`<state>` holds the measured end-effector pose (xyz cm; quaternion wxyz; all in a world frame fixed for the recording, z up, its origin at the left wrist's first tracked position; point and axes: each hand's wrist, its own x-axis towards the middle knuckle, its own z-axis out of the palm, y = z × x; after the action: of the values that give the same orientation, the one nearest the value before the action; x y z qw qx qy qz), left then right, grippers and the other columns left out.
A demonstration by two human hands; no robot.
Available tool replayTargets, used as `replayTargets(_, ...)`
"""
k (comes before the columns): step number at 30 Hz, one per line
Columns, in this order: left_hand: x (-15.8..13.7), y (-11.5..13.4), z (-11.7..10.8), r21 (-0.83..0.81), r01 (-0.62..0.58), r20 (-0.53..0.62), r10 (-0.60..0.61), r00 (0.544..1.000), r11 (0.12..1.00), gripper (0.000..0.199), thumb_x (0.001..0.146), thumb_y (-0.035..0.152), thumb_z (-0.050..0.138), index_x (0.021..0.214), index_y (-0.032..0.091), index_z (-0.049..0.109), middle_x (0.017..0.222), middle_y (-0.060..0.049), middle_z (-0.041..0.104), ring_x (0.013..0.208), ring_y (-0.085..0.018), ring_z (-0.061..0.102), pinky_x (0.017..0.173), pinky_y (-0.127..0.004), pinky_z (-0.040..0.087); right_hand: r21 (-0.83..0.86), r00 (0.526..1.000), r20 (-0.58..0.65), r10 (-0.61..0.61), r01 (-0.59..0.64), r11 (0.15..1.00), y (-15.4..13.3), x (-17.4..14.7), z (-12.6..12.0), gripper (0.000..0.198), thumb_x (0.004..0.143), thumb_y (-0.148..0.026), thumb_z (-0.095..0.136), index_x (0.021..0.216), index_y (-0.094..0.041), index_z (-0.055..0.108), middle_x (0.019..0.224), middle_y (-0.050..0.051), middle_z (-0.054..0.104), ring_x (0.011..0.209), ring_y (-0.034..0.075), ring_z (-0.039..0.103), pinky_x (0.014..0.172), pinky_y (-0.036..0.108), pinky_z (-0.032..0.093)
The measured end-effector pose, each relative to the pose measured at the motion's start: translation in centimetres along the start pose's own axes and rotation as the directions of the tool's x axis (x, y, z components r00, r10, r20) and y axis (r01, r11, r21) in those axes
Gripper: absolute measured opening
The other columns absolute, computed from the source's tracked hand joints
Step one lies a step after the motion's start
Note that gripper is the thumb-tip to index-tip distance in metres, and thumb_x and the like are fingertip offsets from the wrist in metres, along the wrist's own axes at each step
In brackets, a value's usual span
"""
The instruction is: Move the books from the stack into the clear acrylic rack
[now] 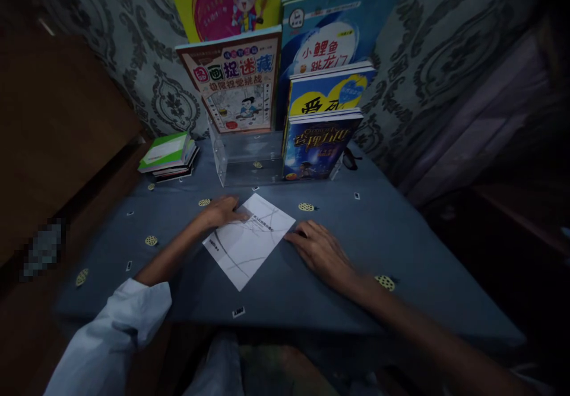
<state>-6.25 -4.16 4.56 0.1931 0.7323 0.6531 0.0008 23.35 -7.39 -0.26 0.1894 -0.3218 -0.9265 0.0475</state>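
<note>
A white booklet [253, 247] with dark printed characters and grey curved lines lies turned at an angle on the cloth-covered table. My left hand [223, 211] rests at its upper left edge, with blurred fingers reaching onto the cover. My right hand [323, 252] is on the table beside the booklet's right corner. Its fingers are bent and its thumb points toward the edge, with a small gap between them. Whether the thumb touches the paper I cannot tell.
A clear acrylic stand [244, 167] holds upright books, including a dark blue one [318, 146] and a puzzle book [240, 87]. A stack of small books [169, 155] lies at the left back. Dark glasses [350, 160] sit behind the stand's right side. The table's front edge [285, 323] is near my lap.
</note>
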Motion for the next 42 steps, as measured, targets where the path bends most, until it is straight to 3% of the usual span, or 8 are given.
replayTargets(5,-0.6,-1.4,1.1,-0.315,0.016,-0.039,-0.030,0.999,0.949,0.029,0.074,0.045,0.070,0.078,0.019,0.056,0.076,-0.002,0.061,0.076,-0.020,0.059,0.063,-0.027,0.040,0.096,0.997,-0.013,0.075,-0.074,0.993,-0.3,0.6,0.6,0.028,0.099,-0.018,0.044,0.100,-0.019,0.073,0.091,0.010,0.066,0.088,0.025,0.061,0.077,0.038,0.054)
replayTargets(11,-1.6,-0.3,3.2,-0.822,-0.081,-0.091,0.009,0.996,0.563,0.048,0.071,0.057,0.074,0.089,0.015,0.058,0.074,-0.002,0.062,0.067,-0.017,0.059,0.059,-0.026,0.044,0.328,0.974,-0.040,0.222,-0.197,0.924,-0.1,1.2,1.6,0.025,0.094,-0.027,0.052,0.114,-0.019,0.064,0.103,0.012,0.069,0.095,0.027,0.068,0.084,0.044,0.057)
replayTargets(19,-2.4,1.6,2.7,-0.797,-0.378,-0.451,-0.046,0.892,0.471,0.046,0.083,0.065,0.057,0.098,0.021,0.057,0.090,-0.004,0.066,0.082,-0.022,0.064,0.069,-0.030,0.051,0.896,0.878,0.146,0.456,-0.313,0.316,-0.6,4.1,1.8,0.039,0.082,-0.051,0.059,0.105,-0.024,0.045,0.075,-0.001,0.069,0.047,0.017,0.063,0.046,0.029,0.047)
replayTargets(22,-2.6,1.9,2.2,-0.747,-0.428,-0.523,-0.052,0.851,0.509,0.041,0.087,0.060,0.055,0.097,0.021,0.060,0.089,-0.004,0.065,0.081,-0.022,0.062,0.069,-0.030,0.050,0.934,0.900,0.176,0.398,-0.281,0.221,-1.1,5.3,1.0,0.040,0.078,-0.056,0.063,0.096,-0.022,0.053,0.063,-0.003,0.063,0.048,0.017,0.063,0.044,0.027,0.044)
replayTargets(29,-2.2,1.1,-4.9,-0.481,-0.515,-0.738,-0.010,0.675,0.710,0.031,0.089,0.048,0.055,0.094,0.019,0.063,0.088,-0.002,0.064,0.085,-0.020,0.057,0.079,-0.029,0.046,0.828,0.937,-0.192,0.293,-0.006,0.561,-0.3,11.2,-4.8,0.023,0.085,-0.043,0.057,0.084,-0.021,0.065,0.071,0.005,0.069,0.065,0.023,0.068,0.061,0.034,0.052)
replayTargets(33,-1.8,1.1,-11.8,-0.121,-0.416,-0.885,0.093,0.457,0.901,0.024,0.094,0.037,0.050,0.095,0.018,0.064,0.086,-0.002,0.066,0.078,-0.018,0.057,0.074,-0.027,0.045,0.552,0.884,-0.442,0.152,0.134,0.823,0.9,16.6,-10.3,0.014,0.089,-0.028,0.051,0.081,-0.022,0.061,0.076,0.004,0.071,0.073,0.023,0.068,0.069,0.034,0.051)
replayTargets(37,-0.6,1.5,-16.9,0.063,-0.370,-0.952,0.167,0.256,0.927,0.021,0.097,0.029,0.048,0.105,0.018,0.065,0.101,-0.006,0.070,0.092,-0.020,0.062,0.084,-0.028,0.047,0.297,0.769,-0.640,-0.018,0.268,0.917,2.0,21.5,-14.9,0.014,0.094,-0.025,0.047,0.092,-0.022,0.060,0.085,0.005,0.071,0.083,0.023,0.067,0.075,0.034,0.050)
replayTargets(42,1.7,1.1,-18.4,0.092,-0.409,-0.957,0.194,0.215,0.908,0.019,0.098,0.022,0.048,0.106,0.017,0.065,0.104,-0.007,0.070,0.099,-0.022,0.065,0.088,-0.031,0.050,0.198,0.722,-0.688,-0.073,0.283,0.938,3.1,24.2,-16.0,0.017,0.095,-0.021,0.042,0.095,-0.022,0.060,0.087,0.006,0.071,0.082,0.024,0.066,0.077,0.037,0.050)
